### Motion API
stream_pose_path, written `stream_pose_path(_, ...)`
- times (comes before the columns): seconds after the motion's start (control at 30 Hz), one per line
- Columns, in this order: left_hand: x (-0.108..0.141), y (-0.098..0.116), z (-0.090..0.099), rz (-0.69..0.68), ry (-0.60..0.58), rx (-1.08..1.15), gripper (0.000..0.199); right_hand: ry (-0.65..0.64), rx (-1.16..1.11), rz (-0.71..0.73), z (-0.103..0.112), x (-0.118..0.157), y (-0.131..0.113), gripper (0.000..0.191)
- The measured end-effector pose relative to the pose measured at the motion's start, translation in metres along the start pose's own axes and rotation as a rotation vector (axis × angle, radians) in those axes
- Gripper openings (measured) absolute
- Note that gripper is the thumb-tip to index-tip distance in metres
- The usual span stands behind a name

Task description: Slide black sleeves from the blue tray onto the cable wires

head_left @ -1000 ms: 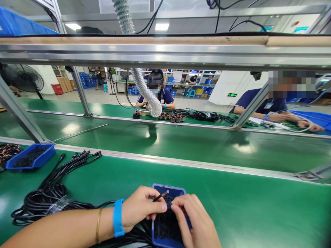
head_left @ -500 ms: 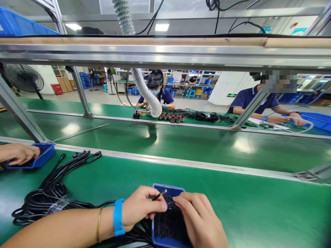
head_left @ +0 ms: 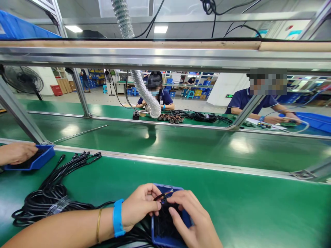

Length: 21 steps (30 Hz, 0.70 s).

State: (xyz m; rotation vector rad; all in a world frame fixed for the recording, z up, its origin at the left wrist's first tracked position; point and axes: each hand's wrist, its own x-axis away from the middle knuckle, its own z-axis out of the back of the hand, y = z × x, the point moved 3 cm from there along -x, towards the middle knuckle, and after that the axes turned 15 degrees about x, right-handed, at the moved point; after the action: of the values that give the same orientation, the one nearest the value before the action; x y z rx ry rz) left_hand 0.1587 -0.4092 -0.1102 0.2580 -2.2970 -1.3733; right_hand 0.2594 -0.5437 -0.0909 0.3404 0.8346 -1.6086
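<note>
My left hand [head_left: 144, 203], with a blue band at the wrist, pinches a black cable [head_left: 158, 197] whose stripped end shows thin coloured wires. Just to its right, my right hand [head_left: 192, 215] has its thumb and fingers apart beside the wire ends, over the bin; nothing shows between them. Beneath both hands is a blue bin [head_left: 154, 232] holding many small black pieces [head_left: 165, 224]. More black cables run under my left forearm.
A bundle of black cables [head_left: 51, 199] lies at the left on the green bench [head_left: 111, 179]. Another person's hand [head_left: 18, 152] is at a second blue bin [head_left: 42, 160]. Metal posts and a rail stand ahead; two people sit beyond them.
My right thumb and fingers have spread apart, and the cable end has shifted slightly right and up. The other person's hand has lifted a little at the left bin.
</note>
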Motion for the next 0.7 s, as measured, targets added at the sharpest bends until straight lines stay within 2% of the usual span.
stream_pose_path(0.17, 0.004, -0.005, 0.000, 0.006, -0.046, 0.014, 0.034, -0.061, -0.155, -0.112, -0.019, 0.004, 0.007, 0.012)
stream_pose_path(0.27, 0.007, -0.004, -0.002, 0.002, -0.076, 0.034, 0.036, -0.095, -0.218, -0.152, -0.008, 0.002, 0.003, 0.012)
stream_pose_path(0.3, 0.008, -0.002, -0.002, -0.025, -0.085, 0.032, 0.036, -0.144, -0.263, -0.150, 0.000, 0.001, 0.000, 0.011)
stream_pose_path(0.37, 0.010, 0.006, -0.003, -0.097, -0.105, 0.008, 0.034, -0.337, -0.401, -0.091, 0.016, 0.000, -0.006, 0.009)
stream_pose_path(0.43, 0.012, 0.013, -0.004, -0.130, -0.156, 0.002, 0.035, -0.529, -0.528, -0.030, 0.026, 0.001, -0.009, 0.019)
stream_pose_path(0.47, 0.013, 0.017, -0.006, -0.129, -0.203, 0.005, 0.036, -0.541, -0.516, -0.050, 0.027, 0.001, -0.006, 0.025)
stream_pose_path(0.5, 0.014, 0.020, -0.007, -0.125, -0.261, 0.000, 0.037, -0.489, -0.424, -0.089, 0.026, 0.000, 0.000, 0.028)
stream_pose_path(0.57, 0.016, 0.024, -0.011, -0.136, -0.363, -0.051, 0.038, -0.334, -0.017, -0.111, 0.013, 0.000, 0.011, 0.019)
stream_pose_path(0.63, 0.019, 0.026, -0.013, -0.168, -0.407, -0.123, 0.036, -0.287, 0.382, 0.003, -0.011, 0.003, 0.014, 0.004)
stream_pose_path(0.7, 0.019, 0.025, -0.014, -0.184, -0.399, -0.141, 0.039, -0.293, 0.541, 0.082, -0.035, 0.008, 0.015, 0.009)
